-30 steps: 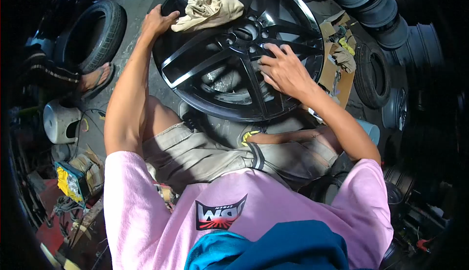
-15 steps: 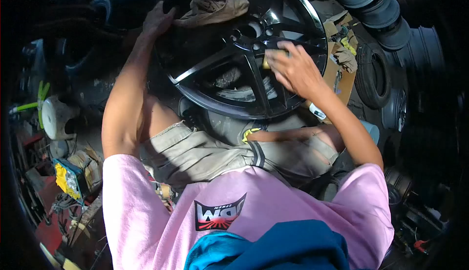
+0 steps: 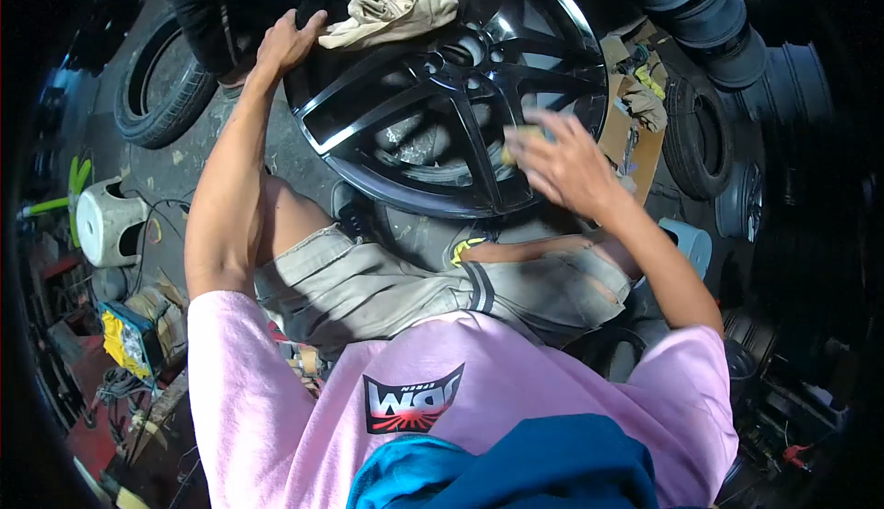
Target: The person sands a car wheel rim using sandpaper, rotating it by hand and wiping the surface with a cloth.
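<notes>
A glossy black spoked wheel rim [image 3: 405,205] lies tilted before me, over my legs. My left hand [image 3: 289,43] grips its upper-left edge, thumb apart from the fingers. Beside that hand, a crumpled beige cloth [image 3: 396,7] rests on the rim. Over the right-hand spokes, my right hand [image 3: 564,161] is closed on a small yellowish sponge [image 3: 521,144]. Motion smears these fingers, and they cover most of the sponge.
A tyre [image 3: 166,86] and another person's dark-clothed leg [image 3: 198,12] are at upper left. A white stool [image 3: 106,224] stands at left. Cardboard [image 3: 647,155], another tyre [image 3: 697,136] and stacked rims [image 3: 709,21] are at right.
My right hand has shifted slightly down and right with the sponge. My left hand keeps its place on the rim. The scene is brighter, showing the left tyre and the other person's leg.
</notes>
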Motion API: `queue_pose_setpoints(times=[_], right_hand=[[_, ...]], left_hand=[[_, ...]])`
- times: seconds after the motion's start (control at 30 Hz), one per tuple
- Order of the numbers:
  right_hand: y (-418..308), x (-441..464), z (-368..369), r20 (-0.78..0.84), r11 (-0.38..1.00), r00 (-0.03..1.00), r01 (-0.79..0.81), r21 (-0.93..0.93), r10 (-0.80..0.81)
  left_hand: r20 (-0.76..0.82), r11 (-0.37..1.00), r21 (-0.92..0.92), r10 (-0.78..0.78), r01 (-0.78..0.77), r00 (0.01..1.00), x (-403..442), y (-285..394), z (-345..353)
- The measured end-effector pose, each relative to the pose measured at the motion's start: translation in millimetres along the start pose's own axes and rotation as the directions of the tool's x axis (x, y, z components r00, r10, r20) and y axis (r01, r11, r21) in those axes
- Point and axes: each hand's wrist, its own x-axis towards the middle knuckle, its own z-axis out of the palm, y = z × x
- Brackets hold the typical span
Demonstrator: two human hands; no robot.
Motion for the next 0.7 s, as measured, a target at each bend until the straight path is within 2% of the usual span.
queue_pose_setpoints(times=[0.07, 0.1, 0.17, 0.27, 0.37, 0.4, 0.5, 0.6, 0.7], right_hand=[[-18, -38, 4, 0.022, 0.994, 0.999, 0.032, 0.101, -0.034], [-21, -43, 4, 0.022, 0.995, 0.999, 0.025, 0.098, -0.027], [-29, -52, 5, -0.087, 0.999, 0.996, -0.028, 0.021, 0.03], [-6, -15, 19, -0.203, 0.985, 0.965, -0.174, -0.018, 0.167], [28, 40, 42, -0.342, 0.98, 0.918, -0.193, 0.058, 0.201], [37, 55, 51, -0.352, 0.972, 0.907, -0.225, 0.062, 0.232], [43, 71, 61, -0.345, 0.959, 0.895, -0.271, 0.086, 0.284], [16, 43, 51, -0.344, 0.966, 0.904, -0.216, 0.142, 0.252], [-1, 18, 52, -0.347, 0.969, 0.905, -0.22, 0.113, 0.246]], left_hand=[[0.019, 1.0, -0.014, 0.006, -0.006, 1.0, 2, 4, -1], [-0.024, 1.0, 0.017, 0.001, -0.001, 1.0, 8, 2, 3], [-0.135, 0.999, 0.037, 0.024, -0.019, 0.991, 17, -3, 11], [-0.122, 1.0, -0.004, 0.008, -0.009, 0.992, 12, 3, 6], [-0.035, 0.998, -0.019, -0.055, 0.055, 0.998, 0, 13, -4], [-0.124, 0.999, -0.015, -0.032, 0.031, 0.992, -4, 11, 2], [-0.093, 0.999, -0.013, -0.037, 0.036, 0.995, -16, 14, -2], [-0.136, 0.999, 0.032, -0.012, 0.017, 0.991, -24, 23, -4], [-0.078, 1.0, -0.026, -0.015, 0.013, 0.997, -14, 22, -6]])
